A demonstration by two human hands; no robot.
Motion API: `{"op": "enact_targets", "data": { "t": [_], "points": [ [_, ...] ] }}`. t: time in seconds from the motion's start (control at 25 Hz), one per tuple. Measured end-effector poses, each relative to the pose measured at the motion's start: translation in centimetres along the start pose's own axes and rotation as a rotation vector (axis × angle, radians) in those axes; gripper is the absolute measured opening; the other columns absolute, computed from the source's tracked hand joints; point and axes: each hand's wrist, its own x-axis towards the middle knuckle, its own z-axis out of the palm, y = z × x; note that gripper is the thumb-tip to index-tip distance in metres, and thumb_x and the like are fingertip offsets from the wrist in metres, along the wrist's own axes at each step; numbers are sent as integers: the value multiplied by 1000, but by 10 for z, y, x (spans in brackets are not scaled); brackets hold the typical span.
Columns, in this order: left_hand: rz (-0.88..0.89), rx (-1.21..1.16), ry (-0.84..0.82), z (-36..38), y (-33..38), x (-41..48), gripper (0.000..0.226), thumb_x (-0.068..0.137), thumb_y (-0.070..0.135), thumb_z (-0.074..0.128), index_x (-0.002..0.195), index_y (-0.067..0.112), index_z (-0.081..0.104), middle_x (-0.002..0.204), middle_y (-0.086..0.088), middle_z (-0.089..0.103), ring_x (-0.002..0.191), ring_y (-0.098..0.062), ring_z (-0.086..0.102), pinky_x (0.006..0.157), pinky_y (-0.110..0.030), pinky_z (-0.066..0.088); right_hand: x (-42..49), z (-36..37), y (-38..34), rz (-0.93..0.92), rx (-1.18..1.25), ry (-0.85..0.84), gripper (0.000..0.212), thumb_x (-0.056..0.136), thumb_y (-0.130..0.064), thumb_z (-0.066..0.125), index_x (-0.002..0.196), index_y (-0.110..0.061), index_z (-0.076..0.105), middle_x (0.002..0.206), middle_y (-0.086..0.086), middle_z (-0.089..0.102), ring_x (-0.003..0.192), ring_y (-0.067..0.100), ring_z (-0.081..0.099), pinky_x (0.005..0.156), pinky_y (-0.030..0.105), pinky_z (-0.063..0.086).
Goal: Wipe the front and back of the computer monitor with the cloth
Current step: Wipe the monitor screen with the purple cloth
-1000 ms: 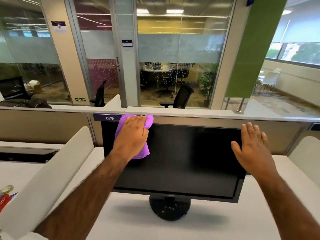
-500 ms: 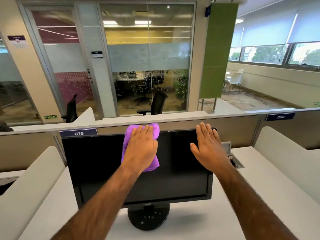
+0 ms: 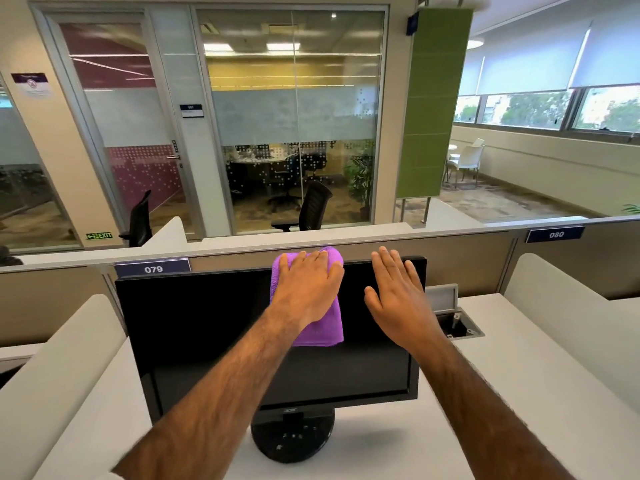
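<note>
- Fingers (image 3: 313, 263) of the left hand (image 3: 308, 289) lie straight and close together, pressing a folded purple terry cloth (image 3: 323, 329) flat against the dark screen of a wide black flat-panel computer monitor (image 3: 207, 334). Nothing is pinched or curled.
- The cloth sits at the screen's top edge, a little right of centre. Its upper fold peeks over the bezel and its lower half hangs below the palm.
- The monitor's long axis runs left to right across the person's view. Most of the bare screen lies to the left of the cloth and beneath it, so the next stroke probably has to travel that way.
- The right hand (image 3: 398, 299) is spread flat on the glass just beside the cloth, near the upper right corner, with fingers straight and apart and holding nothing. It looks like a brace against the push.
- The left hand is the one on the cloth. Both forearms reach forward and slightly upward from the bottom of the frame, with wrists nearly level.
- The monitor's back faces away towards a beige office partition (image 3: 467, 251) close behind it and is hidden from view. By this evidence that half of the job is not yet done.
- A round black pedestal stand (image 3: 294, 434) carries the monitor on a white desk (image 3: 519, 393). An open cable hatch (image 3: 457, 323) sits just to the right.
</note>
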Motion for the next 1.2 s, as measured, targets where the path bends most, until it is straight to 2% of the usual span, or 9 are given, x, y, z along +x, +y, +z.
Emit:
{"op": "enact_targets", "data": {
  "t": [0.08, 0.24, 0.4, 0.6, 0.76, 0.88, 1.0, 1.08, 1.2],
  "points": [
    [51, -100, -73, -12, -12, 3, 50, 111, 28, 20, 150, 14, 46, 159, -3, 44, 151, -27, 32, 126, -51, 15, 0, 4, -19, -53, 23, 55, 63, 106, -32, 32, 163, -18, 10, 171, 1, 2, 157, 14, -5, 125, 34, -10],
    [-1, -581, -155, -30, -38, 3, 64, 105, 59, 19, 143, 25, 58, 149, 4, 56, 139, -13, 49, 120, -36, 28, 6, 13, -59, -118, 37, 87, 62, 106, -36, 30, 163, -17, 14, 170, 3, 10, 157, 16, 1, 127, 38, -5],
    [-7, -782, -155, -42, -42, -5, 67, 107, 59, 15, 159, 21, 34, 162, 2, 39, 149, -6, 33, 112, -18, 15, 17, 29, -95, -138, -56, 121, 70, 105, -47, 34, 161, -10, 17, 168, 9, 19, 157, 24, 6, 127, 43, -3],
    [-11, -854, -140, -49, -69, -7, 67, 107, 57, 13, 159, 20, 34, 164, 1, 36, 148, -5, 32, 117, -21, 15, 27, 47, -143, -46, -92, 123, 82, 102, -62, 31, 160, -4, 20, 163, 17, 30, 155, 33, 18, 127, 51, 9],
    [9, -694, -19, -41, -103, -20, 69, 104, 65, 12, 156, 29, 40, 163, 15, 34, 148, 3, 25, 125, -29, 12, 30, 58, -155, 24, -179, 128, 81, 98, -66, 37, 150, -4, 42, 152, 22, 46, 147, 41, 33, 123, 58, 18],
    [25, -330, 138, -34, -147, -44, 79, 94, 68, 0, 161, 33, 23, 169, 19, 7, 153, 7, -4, 128, -32, -6, 35, 61, -141, -17, -225, 152, 68, 94, -51, 49, 142, -3, 50, 146, 24, 50, 142, 42, 39, 122, 59, 21],
    [-66, -6, 184, -34, -202, -70, 82, 91, 67, -8, 163, 31, 9, 169, 16, -5, 154, 0, -15, 126, -33, -14, 36, 60, -123, -82, -268, 186, 58, 94, -39, 43, 140, -5, 49, 145, 19, 51, 142, 38, 38, 122, 57, 19],
    [-105, 71, 157, -39, -227, -78, 82, 92, 68, -7, 163, 30, 7, 170, 14, -4, 154, -3, -15, 124, -29, -16, 36, 59, -117, -60, -245, 205, 59, 98, -46, 31, 140, -8, 49, 145, 16, 50, 143, 36, 37, 123, 57, 16],
    [-109, 106, 143, -45, -237, -80, 74, 97, 61, 1, 163, 30, 9, 171, 13, -1, 155, -4, -12, 123, -28, -15, 37, 60, -129, 24, -226, 209, 85, 96, -73, 22, 141, -6, 49, 147, 17, 50, 145, 37, 34, 123, 57, 8]
  ]
}}
